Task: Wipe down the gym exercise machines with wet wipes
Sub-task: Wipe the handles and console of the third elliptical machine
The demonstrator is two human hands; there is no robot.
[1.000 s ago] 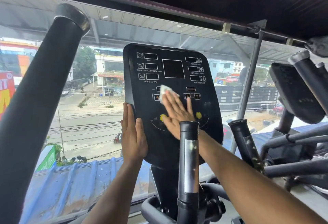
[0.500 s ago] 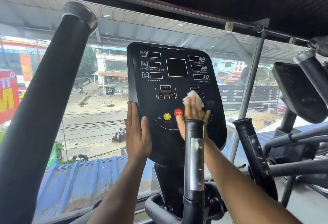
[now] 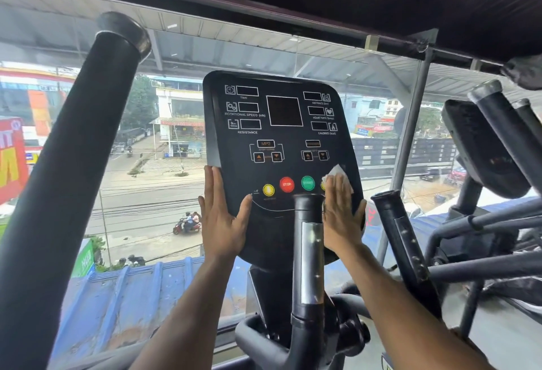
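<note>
The black console (image 3: 281, 135) of an exercise machine faces me, with dark display windows and yellow, red and green buttons. My right hand (image 3: 341, 217) lies flat on the console's lower right, fingers straight, pressing a white wet wipe (image 3: 337, 174) against the panel beside the green button. The wipe's top edge sticks out past my fingertips. My left hand (image 3: 221, 220) rests flat against the console's left edge, fingers pointing up and thumb spread onto the panel face.
A short black handle post (image 3: 308, 240) stands in front of the console, between my hands. A thick black handlebar (image 3: 67, 179) rises at the left. Another post (image 3: 399, 240) and a second machine's console (image 3: 481, 146) stand to the right. A glass wall lies behind.
My right hand has slid the wipe from the console's middle down and to the right, uncovering the red and green buttons. My left hand has stayed on the left edge, its thumb now spread.
</note>
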